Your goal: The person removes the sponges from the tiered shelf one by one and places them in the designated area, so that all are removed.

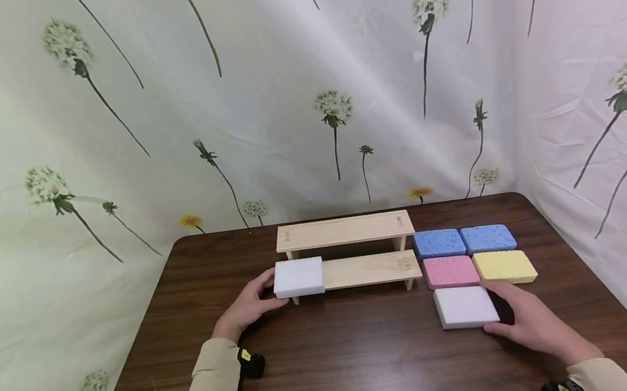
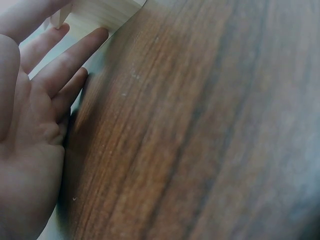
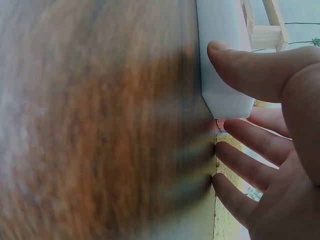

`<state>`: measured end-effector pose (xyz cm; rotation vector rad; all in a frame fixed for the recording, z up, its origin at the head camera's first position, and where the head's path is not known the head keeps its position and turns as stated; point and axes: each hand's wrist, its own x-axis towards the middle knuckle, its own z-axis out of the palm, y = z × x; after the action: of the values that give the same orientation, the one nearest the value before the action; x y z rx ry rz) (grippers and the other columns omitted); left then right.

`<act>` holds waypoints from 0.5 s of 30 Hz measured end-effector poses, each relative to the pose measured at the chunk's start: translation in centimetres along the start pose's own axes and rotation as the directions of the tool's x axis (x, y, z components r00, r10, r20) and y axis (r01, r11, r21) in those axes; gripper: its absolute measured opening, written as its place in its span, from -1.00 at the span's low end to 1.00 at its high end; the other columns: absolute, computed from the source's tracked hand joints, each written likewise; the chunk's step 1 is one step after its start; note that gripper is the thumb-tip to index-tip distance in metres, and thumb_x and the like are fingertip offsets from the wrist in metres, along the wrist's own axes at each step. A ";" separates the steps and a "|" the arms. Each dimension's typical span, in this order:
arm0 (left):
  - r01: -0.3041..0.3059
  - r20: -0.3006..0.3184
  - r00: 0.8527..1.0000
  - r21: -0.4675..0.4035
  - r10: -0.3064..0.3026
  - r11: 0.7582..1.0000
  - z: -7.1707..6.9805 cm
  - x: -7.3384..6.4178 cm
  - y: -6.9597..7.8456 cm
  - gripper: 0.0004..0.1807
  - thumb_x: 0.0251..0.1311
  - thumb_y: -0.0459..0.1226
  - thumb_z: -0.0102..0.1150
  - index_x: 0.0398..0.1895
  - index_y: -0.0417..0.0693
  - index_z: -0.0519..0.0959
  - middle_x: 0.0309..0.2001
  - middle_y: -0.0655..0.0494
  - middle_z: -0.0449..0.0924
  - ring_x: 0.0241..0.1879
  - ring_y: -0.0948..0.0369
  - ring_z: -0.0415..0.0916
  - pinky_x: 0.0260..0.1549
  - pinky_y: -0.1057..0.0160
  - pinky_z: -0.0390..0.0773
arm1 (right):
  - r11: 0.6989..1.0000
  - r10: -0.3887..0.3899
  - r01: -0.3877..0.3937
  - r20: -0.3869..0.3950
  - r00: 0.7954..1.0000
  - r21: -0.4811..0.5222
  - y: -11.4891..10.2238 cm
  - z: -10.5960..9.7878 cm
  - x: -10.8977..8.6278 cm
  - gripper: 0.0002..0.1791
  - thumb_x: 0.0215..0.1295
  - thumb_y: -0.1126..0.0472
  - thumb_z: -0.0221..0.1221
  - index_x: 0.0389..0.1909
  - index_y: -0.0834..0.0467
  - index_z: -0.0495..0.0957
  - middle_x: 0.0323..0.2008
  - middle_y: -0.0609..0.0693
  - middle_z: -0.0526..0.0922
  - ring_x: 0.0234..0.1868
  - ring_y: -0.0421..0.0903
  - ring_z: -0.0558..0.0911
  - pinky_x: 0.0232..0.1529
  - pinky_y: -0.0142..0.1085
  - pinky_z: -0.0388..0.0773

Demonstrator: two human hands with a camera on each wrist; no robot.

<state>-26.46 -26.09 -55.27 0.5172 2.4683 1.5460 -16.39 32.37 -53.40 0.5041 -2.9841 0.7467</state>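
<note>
My left hand (image 1: 251, 299) grips the left end of a white sponge (image 1: 298, 277), thumb at its front corner and fingers behind. This sponge lies on the left part of the lower step of a wooden two-step rack (image 1: 366, 270). In the left wrist view the other fingers (image 2: 75, 62) are stretched out beside the pale wood, and the sponge cannot be seen. On the table at right, my right hand (image 1: 531, 319) holds a second white sponge (image 1: 465, 306) by its right side, thumb in front. The right wrist view shows the thumb against this sponge (image 3: 225, 75), other fingers spread.
Behind the right-hand white sponge lie a pink sponge (image 1: 450, 271) and a yellow sponge (image 1: 504, 266). Two blue sponges (image 1: 439, 242) sit farther back, beside the rack. A flower-patterned curtain (image 1: 282, 127) hangs around the dark wooden table (image 1: 357, 359).
</note>
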 end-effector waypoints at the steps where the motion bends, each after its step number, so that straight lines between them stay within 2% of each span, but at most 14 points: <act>1: 0.001 -0.001 1.000 -0.001 -0.001 1.000 0.0 0.0 0.0 -0.11 0.23 -0.29 0.51 0.58 -0.20 0.28 0.37 -0.21 0.54 0.41 -0.10 0.34 0.40 -0.19 0.23 | 1.000 -0.003 0.003 -0.002 1.000 0.000 0.0 0.0 0.0 -0.09 0.10 0.13 0.60 0.42 0.33 0.41 0.32 0.31 0.55 0.34 0.33 0.52 0.27 0.27 0.44; 8: -0.007 0.004 1.000 0.005 0.007 1.000 0.0 0.0 0.0 -0.11 0.24 -0.29 0.51 0.59 -0.20 0.28 0.38 -0.19 0.53 0.42 -0.09 0.34 0.40 -0.16 0.24 | 1.000 0.000 0.000 -0.003 1.000 -0.003 -0.1 0.0 -0.1 -0.09 0.10 0.14 0.60 0.43 0.32 0.40 0.33 0.31 0.54 0.34 0.32 0.51 0.27 0.27 0.44; 15: -0.016 0.007 1.000 -0.005 0.016 1.000 0.0 -0.1 0.2 -0.12 0.25 -0.31 0.50 0.58 -0.22 0.27 0.38 -0.21 0.53 0.43 -0.12 0.33 0.42 -0.23 0.19 | 1.000 0.008 -0.008 0.004 1.000 -0.003 -0.1 -0.1 -0.1 -0.09 0.10 0.16 0.60 0.43 0.32 0.40 0.33 0.32 0.54 0.34 0.34 0.51 0.27 0.28 0.44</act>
<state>-26.33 -26.05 -55.06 0.5424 2.4596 1.5535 -16.24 32.38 -53.30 0.4943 -2.9920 0.7427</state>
